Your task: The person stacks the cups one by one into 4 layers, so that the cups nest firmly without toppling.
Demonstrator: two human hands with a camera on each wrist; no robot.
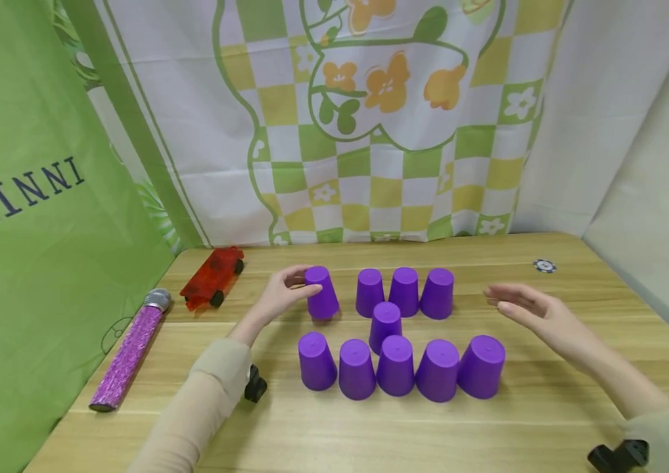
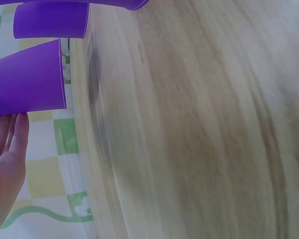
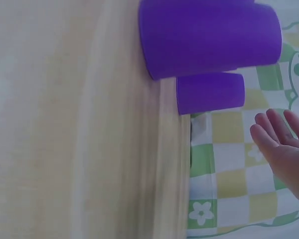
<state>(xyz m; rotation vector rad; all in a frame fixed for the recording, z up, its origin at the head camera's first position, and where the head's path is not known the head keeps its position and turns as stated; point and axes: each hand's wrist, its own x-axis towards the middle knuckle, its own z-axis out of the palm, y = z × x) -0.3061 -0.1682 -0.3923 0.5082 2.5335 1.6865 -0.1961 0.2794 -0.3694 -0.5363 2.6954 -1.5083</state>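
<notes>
My left hand (image 1: 278, 293) grips a purple cup (image 1: 324, 299) at the left end of the back row, thumb on its near side. The cup is mouth-down and leans slightly, and the left wrist view shows its rim end (image 2: 45, 79) beside the fingers. To its right, three matching cups stand mouth-down, among them a middle one (image 1: 404, 292). A single cup (image 1: 385, 325) stands between the rows, partly hidden by the front row, where several more upturned cups (image 1: 396, 366) line up closely. My right hand (image 1: 538, 316) is held right of the cups, fingers loosely bent, holding nothing.
A pink glittery microphone (image 1: 133, 355) lies along the table's left side. Behind it is a red toy car (image 1: 213, 277). A round chip (image 1: 544, 265) lies at the back right of the wooden table (image 1: 370, 440). Patterned cloth (image 1: 370, 177) hangs behind the table.
</notes>
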